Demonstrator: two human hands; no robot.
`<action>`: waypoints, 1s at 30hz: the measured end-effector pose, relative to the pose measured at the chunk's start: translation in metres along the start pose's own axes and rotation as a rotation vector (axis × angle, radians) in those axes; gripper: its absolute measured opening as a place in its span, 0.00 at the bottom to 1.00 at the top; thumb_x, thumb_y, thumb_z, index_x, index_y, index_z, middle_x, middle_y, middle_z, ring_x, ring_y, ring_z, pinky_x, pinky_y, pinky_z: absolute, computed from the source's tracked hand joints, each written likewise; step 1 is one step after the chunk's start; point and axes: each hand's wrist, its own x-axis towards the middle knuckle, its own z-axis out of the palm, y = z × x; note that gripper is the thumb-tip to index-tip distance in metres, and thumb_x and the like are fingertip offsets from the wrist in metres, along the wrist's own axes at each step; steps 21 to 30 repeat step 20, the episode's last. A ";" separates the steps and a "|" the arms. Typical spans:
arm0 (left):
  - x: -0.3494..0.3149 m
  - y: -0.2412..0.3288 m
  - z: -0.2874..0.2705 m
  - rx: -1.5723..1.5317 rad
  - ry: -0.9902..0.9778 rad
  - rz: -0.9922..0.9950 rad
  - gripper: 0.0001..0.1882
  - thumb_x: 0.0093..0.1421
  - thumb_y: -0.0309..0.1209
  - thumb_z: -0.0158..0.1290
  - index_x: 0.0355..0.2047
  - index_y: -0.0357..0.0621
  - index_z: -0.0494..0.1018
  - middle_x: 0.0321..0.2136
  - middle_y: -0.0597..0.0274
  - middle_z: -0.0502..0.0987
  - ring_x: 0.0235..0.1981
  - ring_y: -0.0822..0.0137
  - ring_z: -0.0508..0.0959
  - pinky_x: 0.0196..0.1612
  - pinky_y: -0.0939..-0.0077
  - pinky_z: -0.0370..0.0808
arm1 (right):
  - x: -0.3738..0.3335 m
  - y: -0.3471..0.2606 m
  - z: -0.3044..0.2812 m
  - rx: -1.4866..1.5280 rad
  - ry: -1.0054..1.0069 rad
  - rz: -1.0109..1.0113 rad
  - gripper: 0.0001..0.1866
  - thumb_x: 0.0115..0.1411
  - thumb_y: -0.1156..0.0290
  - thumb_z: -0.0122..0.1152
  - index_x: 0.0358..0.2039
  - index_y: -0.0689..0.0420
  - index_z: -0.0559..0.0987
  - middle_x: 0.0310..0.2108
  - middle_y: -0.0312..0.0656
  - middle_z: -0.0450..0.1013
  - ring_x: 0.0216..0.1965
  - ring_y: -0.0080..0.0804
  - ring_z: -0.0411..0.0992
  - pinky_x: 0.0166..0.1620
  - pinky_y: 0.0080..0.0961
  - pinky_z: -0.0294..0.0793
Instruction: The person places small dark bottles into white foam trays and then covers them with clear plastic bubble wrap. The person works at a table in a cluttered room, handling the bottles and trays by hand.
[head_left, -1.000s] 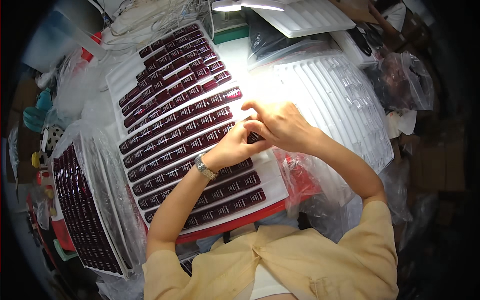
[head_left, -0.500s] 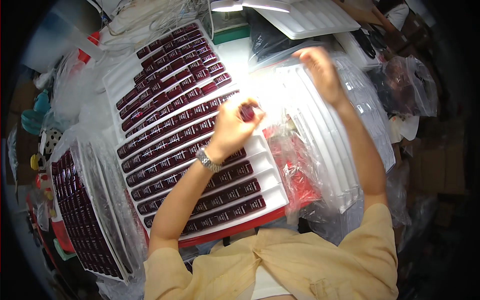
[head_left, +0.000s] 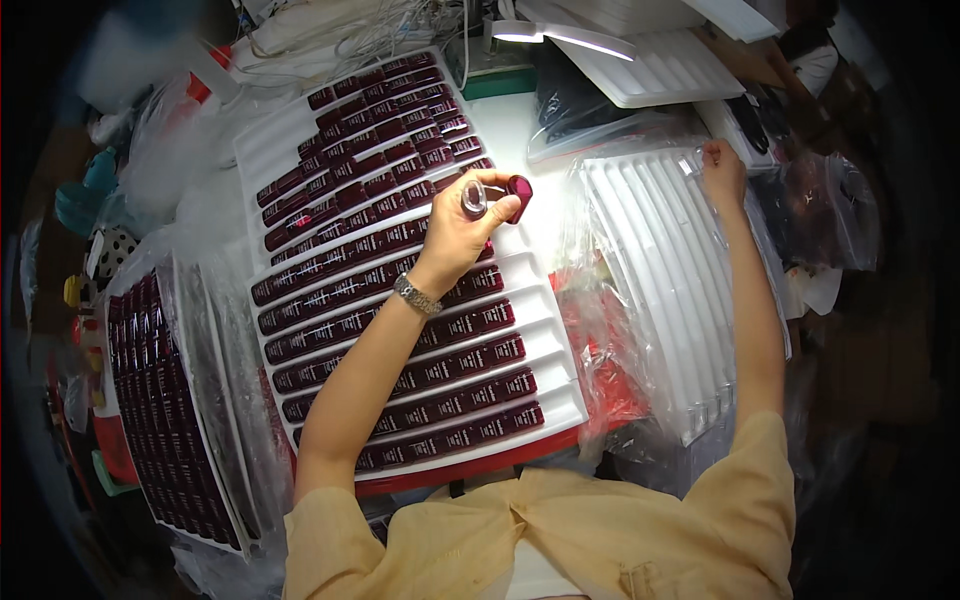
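Observation:
My left hand (head_left: 458,228), a metal watch on its wrist, is raised over the right part of a white ridged tray (head_left: 555,375). Between thumb and fingers it grips a small dark red container (head_left: 518,199). A clear oval-ended piece (head_left: 474,200) is also in that hand, by the curled fingers. Rows of matching dark red containers (head_left: 440,375) with pale print fill much of the tray. My right hand (head_left: 724,178) is at the far right, beyond the clear plastic trays, its fingers closed together. What they pinch, if anything, is too small to name.
White ridged trays (head_left: 660,270) in clear plastic wrap lie on the right. A second batch of dark red containers (head_left: 165,400) sits in wrapped trays at left. A lit lamp (head_left: 570,38) hangs at the back, near a dark plastic bag (head_left: 580,110). Cables run along the far left.
My right hand has moved to the right, and its fingers have closed. My left hand has turned, showing the red container and clear piece more plainly. The whole view has shifted slightly.

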 end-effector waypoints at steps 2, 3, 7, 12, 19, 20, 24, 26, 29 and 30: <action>-0.007 0.011 0.001 0.142 -0.061 0.067 0.14 0.57 0.27 0.59 0.44 0.41 0.73 0.34 0.64 0.77 0.35 0.79 0.75 0.41 0.84 0.72 | -0.006 -0.068 -0.026 0.595 -0.141 0.099 0.05 0.60 0.72 0.55 0.36 0.59 0.74 0.24 0.44 0.76 0.26 0.31 0.75 0.28 0.28 0.70; -0.011 0.013 0.002 0.213 -0.097 0.097 0.15 0.57 0.27 0.58 0.45 0.40 0.73 0.34 0.63 0.78 0.34 0.79 0.75 0.41 0.84 0.73 | -0.014 -0.112 -0.044 0.887 -0.216 0.155 0.06 0.61 0.72 0.56 0.35 0.60 0.74 0.23 0.45 0.75 0.26 0.27 0.74 0.28 0.26 0.69; -0.024 0.018 0.005 0.440 -0.045 0.389 0.15 0.52 0.26 0.62 0.41 0.38 0.74 0.36 0.60 0.77 0.38 0.71 0.76 0.43 0.78 0.73 | -0.071 -0.256 -0.090 0.805 -0.469 -0.241 0.08 0.61 0.68 0.58 0.34 0.58 0.71 0.14 0.42 0.69 0.18 0.26 0.70 0.23 0.27 0.66; -0.038 0.030 0.007 0.378 -0.081 0.339 0.15 0.51 0.26 0.62 0.39 0.36 0.74 0.36 0.57 0.75 0.38 0.66 0.76 0.43 0.76 0.73 | -0.094 -0.283 -0.080 0.393 -0.364 -0.623 0.31 0.59 0.47 0.56 0.54 0.58 0.67 0.14 0.42 0.70 0.17 0.41 0.72 0.24 0.32 0.68; -0.048 0.021 -0.006 0.448 0.116 0.461 0.14 0.51 0.30 0.60 0.36 0.37 0.71 0.32 0.52 0.72 0.35 0.55 0.75 0.38 0.67 0.71 | -0.110 -0.325 -0.082 0.563 -0.267 -0.731 0.29 0.44 0.56 0.72 0.42 0.59 0.72 0.36 0.47 0.67 0.35 0.46 0.71 0.37 0.40 0.71; -0.047 0.017 -0.014 0.363 0.057 0.453 0.15 0.50 0.32 0.60 0.35 0.38 0.71 0.34 0.48 0.73 0.36 0.57 0.75 0.40 0.66 0.70 | -0.111 -0.327 -0.073 0.474 -0.278 -0.867 0.27 0.44 0.56 0.72 0.42 0.55 0.73 0.38 0.45 0.67 0.37 0.46 0.70 0.43 0.39 0.70; -0.047 0.017 -0.014 0.363 0.057 0.453 0.15 0.50 0.32 0.60 0.35 0.38 0.71 0.34 0.48 0.73 0.36 0.57 0.75 0.40 0.66 0.70 | -0.111 -0.327 -0.073 0.474 -0.278 -0.867 0.27 0.44 0.56 0.72 0.42 0.55 0.73 0.38 0.45 0.67 0.37 0.46 0.70 0.43 0.39 0.70; -0.047 0.017 -0.014 0.363 0.057 0.453 0.15 0.50 0.32 0.60 0.35 0.38 0.71 0.34 0.48 0.73 0.36 0.57 0.75 0.40 0.66 0.70 | -0.111 -0.327 -0.073 0.474 -0.278 -0.867 0.27 0.44 0.56 0.72 0.42 0.55 0.73 0.38 0.45 0.67 0.37 0.46 0.70 0.43 0.39 0.70; -0.047 0.017 -0.014 0.363 0.057 0.453 0.15 0.50 0.32 0.60 0.35 0.38 0.71 0.34 0.48 0.73 0.36 0.57 0.75 0.40 0.66 0.70 | -0.111 -0.327 -0.073 0.474 -0.278 -0.867 0.27 0.44 0.56 0.72 0.42 0.55 0.73 0.38 0.45 0.67 0.37 0.46 0.70 0.43 0.39 0.70; -0.047 0.017 -0.014 0.363 0.057 0.453 0.15 0.50 0.32 0.60 0.35 0.38 0.71 0.34 0.48 0.73 0.36 0.57 0.75 0.40 0.66 0.70 | -0.111 -0.327 -0.073 0.474 -0.278 -0.867 0.27 0.44 0.56 0.72 0.42 0.55 0.73 0.38 0.45 0.67 0.37 0.46 0.70 0.43 0.39 0.70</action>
